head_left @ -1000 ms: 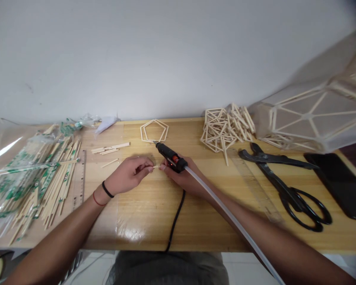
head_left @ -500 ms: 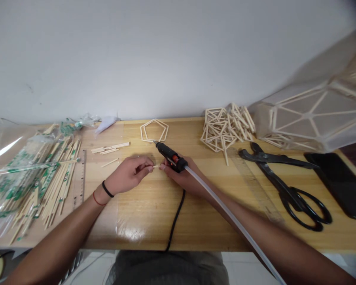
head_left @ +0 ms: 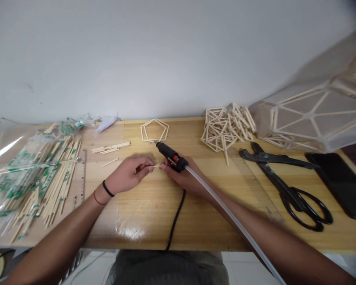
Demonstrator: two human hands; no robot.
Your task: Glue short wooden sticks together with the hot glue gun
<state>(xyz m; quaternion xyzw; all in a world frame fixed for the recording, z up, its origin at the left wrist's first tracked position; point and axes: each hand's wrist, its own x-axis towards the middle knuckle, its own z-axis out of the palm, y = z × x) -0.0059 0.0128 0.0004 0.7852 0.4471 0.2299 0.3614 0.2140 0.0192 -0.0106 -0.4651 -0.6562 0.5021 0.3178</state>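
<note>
My left hand [head_left: 129,173] rests on the wooden table [head_left: 213,198], fingers pinched on one end of a short wooden stick [head_left: 156,166]. My right hand [head_left: 186,177] meets it from the right, fingertips closed on the stick's other end. That same hand grips a black glue gun [head_left: 169,155] with its nozzle pointing up and left. A clear glue stick [head_left: 225,213] trails back along my right forearm, and a black cord [head_left: 175,220] runs off the front edge. A finished stick pentagon [head_left: 154,131] lies just behind the gun.
A few cut sticks [head_left: 110,149] lie left of centre. Wrapped chopsticks [head_left: 32,178] and a ruler [head_left: 80,178] fill the left side. A heap of stick frames [head_left: 225,128], a clear ruler [head_left: 255,186], black shears [head_left: 287,186], a dark phone [head_left: 341,184] and a large stick-frame shape [head_left: 314,114] occupy the right.
</note>
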